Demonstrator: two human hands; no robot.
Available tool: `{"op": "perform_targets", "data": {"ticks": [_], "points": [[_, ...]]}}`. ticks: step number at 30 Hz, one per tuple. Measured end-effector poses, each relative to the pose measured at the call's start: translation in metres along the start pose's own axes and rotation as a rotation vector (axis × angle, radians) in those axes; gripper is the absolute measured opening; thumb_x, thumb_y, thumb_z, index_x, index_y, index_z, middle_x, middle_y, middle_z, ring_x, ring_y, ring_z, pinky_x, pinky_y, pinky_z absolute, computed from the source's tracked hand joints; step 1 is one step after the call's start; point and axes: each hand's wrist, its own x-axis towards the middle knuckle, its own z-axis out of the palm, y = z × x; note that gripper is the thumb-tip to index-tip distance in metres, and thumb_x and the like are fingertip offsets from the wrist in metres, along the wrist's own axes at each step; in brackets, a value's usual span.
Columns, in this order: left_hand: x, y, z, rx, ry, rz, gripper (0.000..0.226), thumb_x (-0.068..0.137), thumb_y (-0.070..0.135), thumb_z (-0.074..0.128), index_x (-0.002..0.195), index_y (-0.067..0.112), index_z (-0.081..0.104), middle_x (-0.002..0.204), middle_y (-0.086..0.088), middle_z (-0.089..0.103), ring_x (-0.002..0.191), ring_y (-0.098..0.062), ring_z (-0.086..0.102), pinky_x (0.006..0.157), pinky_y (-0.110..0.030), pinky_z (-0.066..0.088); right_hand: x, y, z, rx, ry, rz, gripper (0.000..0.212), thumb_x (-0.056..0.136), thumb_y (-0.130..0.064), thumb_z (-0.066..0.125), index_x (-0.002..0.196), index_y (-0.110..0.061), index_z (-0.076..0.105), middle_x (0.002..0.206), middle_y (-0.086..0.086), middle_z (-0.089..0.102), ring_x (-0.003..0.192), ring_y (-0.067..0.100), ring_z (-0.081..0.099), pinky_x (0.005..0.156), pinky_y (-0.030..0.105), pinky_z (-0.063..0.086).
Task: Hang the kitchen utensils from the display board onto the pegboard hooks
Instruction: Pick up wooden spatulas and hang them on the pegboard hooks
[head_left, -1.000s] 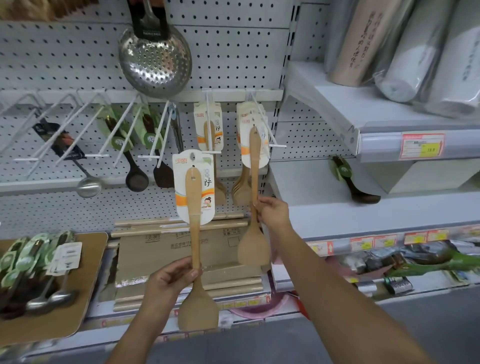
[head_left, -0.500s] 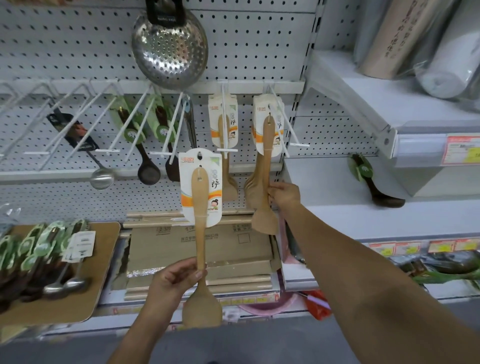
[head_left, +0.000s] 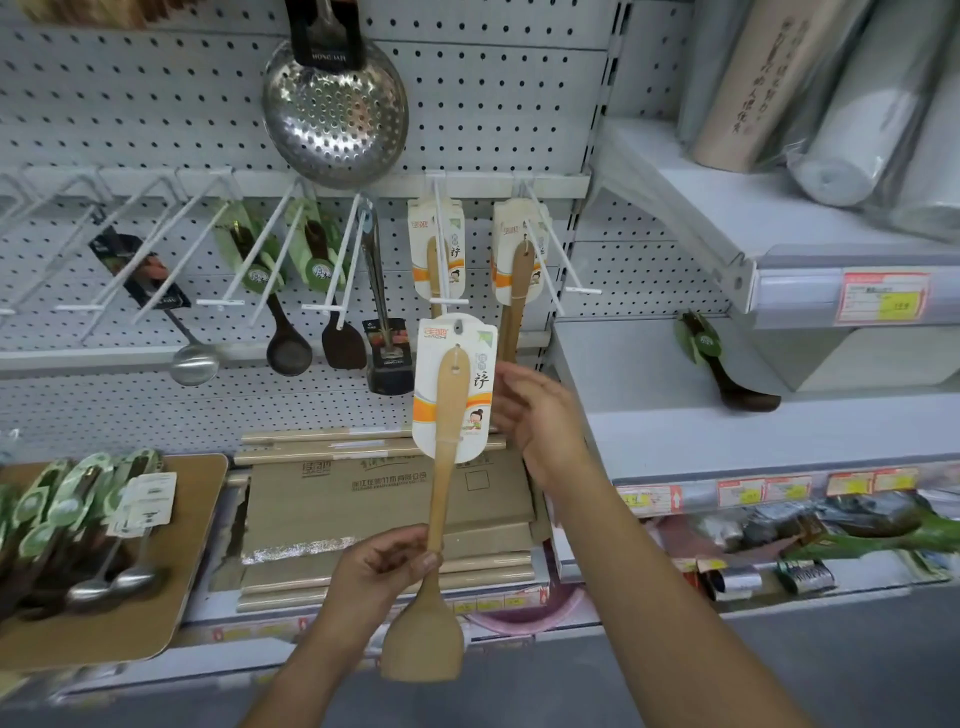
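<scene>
1. Now the left hand (head_left: 382, 564) grips a wooden spatula (head_left: 441, 467) low on its handle, fingers and thumb curled round it. The spatula stands upright, blade down, in front of the pegboard (head_left: 156, 104).
2. A white card (head_left: 478, 384) is fixed to the top of the handle. The card's top edge sits just below the tip of a hook (head_left: 450, 301).
3. That hook already carries hung spatulas (head_left: 434, 244), which fill its far end against the pegboard.
4. The right hand (head_left: 540, 415) hovers just right of the card, fingers loose and spread, holding nothing. It is blurred, so I cannot tell whether the fingertips touch the card.
5. Just above the right hand, a second hook (head_left: 558, 270) holds another bunch (head_left: 519, 270) of carded spatulas.
6. Left of the card hang tongs (head_left: 387, 358), two dark spoons (head_left: 288, 348) and a steel ladle (head_left: 195, 364), each on its own hook.
7. A steel skimmer (head_left: 335, 109) hangs higher up, left of the card.
8. Near left, a brown board (head_left: 197, 519) carries green-carded utensils (head_left: 67, 519) lying side by side.
9. Flat cardboard boxes (head_left: 374, 499) lie on the low shelf behind the spatula's handle.
10. Right of the pegboard, a grey shelf (head_left: 675, 415) bears one dark spoon (head_left: 727, 374), and wrapped rolls (head_left: 831, 104) lie on the shelf above.
</scene>
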Motion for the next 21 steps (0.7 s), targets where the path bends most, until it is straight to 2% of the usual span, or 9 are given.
{"op": "perform_targets", "data": {"ticks": [1, 3, 6, 9, 13, 16, 21], "points": [[-0.001, 0.000, 0.002, 0.001, -0.003, -0.003, 0.035, 0.065, 0.011, 0.088, 0.097, 0.005, 0.077, 0.094, -0.021, 0.074, 0.086, -0.030, 0.071, 0.080, -0.034, 0.060, -0.011, 0.000, 0.004, 0.007, -0.022, 0.020, 0.020, 0.100, -0.013, 0.054, 0.108, -0.004, 0.070, 0.104, 0.017, 0.074, 0.093, 0.031, 0.070, 0.073, 0.038, 0.057], [-0.002, 0.000, 0.004, 0.005, -0.011, -0.002, 0.025, 0.071, -0.004, 0.079, 0.093, 0.008, 0.078, 0.092, -0.021, 0.075, 0.084, -0.028, 0.070, 0.079, -0.033, 0.060, -0.029, 0.000, 0.008, -0.040, -0.062, 0.042, 0.025, 0.098, -0.027, 0.059, 0.109, -0.008, 0.073, 0.109, 0.020, 0.073, 0.096, 0.035, 0.067, 0.080, 0.046, 0.055], [-0.005, 0.000, 0.008, 0.025, -0.019, -0.003, 0.030, 0.075, -0.013, 0.072, 0.089, 0.012, 0.079, 0.091, -0.020, 0.075, 0.082, -0.026, 0.071, 0.077, -0.031, 0.060, -0.045, 0.000, 0.012, -0.195, -0.076, -0.046, 0.013, 0.094, -0.024, 0.066, 0.096, -0.019, 0.077, 0.100, 0.013, 0.076, 0.090, 0.031, 0.069, 0.089, 0.058, 0.053], [-0.008, 0.002, 0.010, 0.032, -0.029, 0.001, 0.025, 0.077, -0.011, 0.072, 0.092, 0.008, 0.078, 0.090, -0.019, 0.075, 0.083, -0.027, 0.070, 0.078, -0.032, 0.058, -0.051, -0.001, 0.017, -0.262, -0.086, -0.110, 0.015, 0.091, -0.010, 0.069, 0.102, -0.019, 0.075, 0.098, 0.005, 0.078, 0.089, 0.019, 0.073, 0.091, 0.050, 0.056], [-0.010, 0.005, 0.011, 0.045, -0.033, 0.004, 0.022, 0.079, -0.009, 0.071, 0.095, 0.005, 0.076, 0.091, -0.020, 0.075, 0.083, -0.027, 0.071, 0.082, -0.038, 0.058, -0.051, -0.002, 0.021, -0.262, -0.075, -0.125, 0.020, 0.089, -0.005, 0.069, 0.107, -0.013, 0.072, 0.099, 0.004, 0.078, 0.091, 0.017, 0.074, 0.085, 0.038, 0.058], [-0.010, 0.007, 0.012, 0.047, -0.045, 0.013, 0.024, 0.079, -0.009, 0.071, 0.091, 0.010, 0.078, 0.090, -0.020, 0.074, 0.081, -0.025, 0.070, 0.079, -0.037, 0.059, -0.048, -0.001, 0.023, -0.260, -0.077, -0.140, 0.019, 0.089, -0.004, 0.070, 0.106, -0.011, 0.071, 0.098, 0.005, 0.078, 0.089, 0.017, 0.074, 0.083, 0.037, 0.059], [-0.009, 0.007, 0.010, 0.050, -0.045, 0.019, 0.018, 0.083, -0.005, 0.070, 0.095, 0.005, 0.077, 0.088, -0.020, 0.074, 0.081, -0.026, 0.070, 0.078, -0.036, 0.058, -0.043, 0.000, 0.026, -0.258, -0.080, -0.137, 0.015, 0.090, -0.005, 0.069, 0.102, -0.014, 0.072, 0.095, 0.005, 0.078, 0.084, 0.016, 0.074, 0.079, 0.036, 0.059]]}}
